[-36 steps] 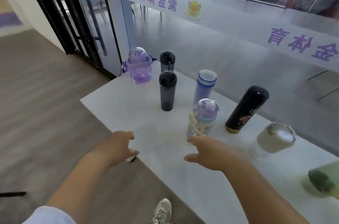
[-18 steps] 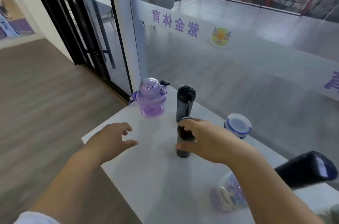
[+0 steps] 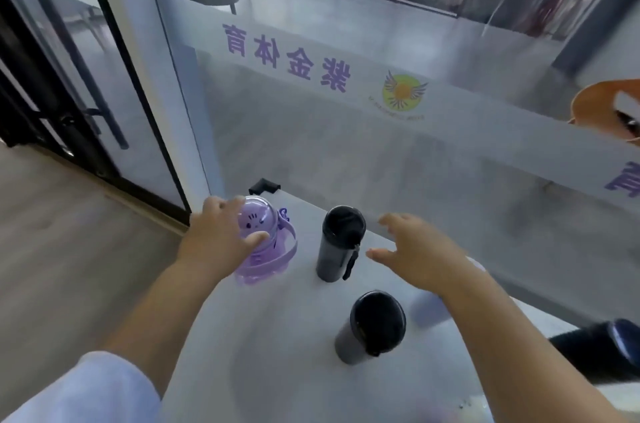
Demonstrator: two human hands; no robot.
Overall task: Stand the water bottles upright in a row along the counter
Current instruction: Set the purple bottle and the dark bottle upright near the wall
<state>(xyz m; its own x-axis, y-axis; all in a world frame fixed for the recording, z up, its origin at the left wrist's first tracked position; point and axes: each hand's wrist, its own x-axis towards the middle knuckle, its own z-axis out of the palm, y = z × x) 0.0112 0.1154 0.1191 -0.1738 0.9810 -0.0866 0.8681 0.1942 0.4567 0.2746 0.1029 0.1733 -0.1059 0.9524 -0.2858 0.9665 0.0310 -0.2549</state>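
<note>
Glass wall (image 3: 311,132) behind with a frosted band and mirrored purple lettering, black-framed door on the left, wood-look floor below. White counter (image 3: 277,346) runs along the glass from its near-left corner.

Left hand (image 3: 218,242) is on the purple bottle (image 3: 268,249) at the counter's left end: fingers over the clear domed lid from the left side, thumb across the front of the dome. Grip looks closed around the lid, though blur makes it hard to say how firm the contact is. Bottle is upright, strap loop hanging off its right side, base on the counter.

Right hand (image 3: 415,256) is open, fingers spread, palm down, holding nothing. It hovers just right of the far dark bottle (image 3: 337,246), not touching it.

Far dark bottle: upright, black cap, strap down its right side, standing just right of the purple one, close to the glass.

Near dark bottle (image 3: 370,329): upright, black cap, nearer the camera and slightly right of the far one, apart from it, under the right forearm's inner side.

A black flask (image 3: 602,350) shows at the right edge, mostly cut off and blurred; cannot tell how it stands.

Light sleeve (image 3: 79,391) at bottom left.
</note>
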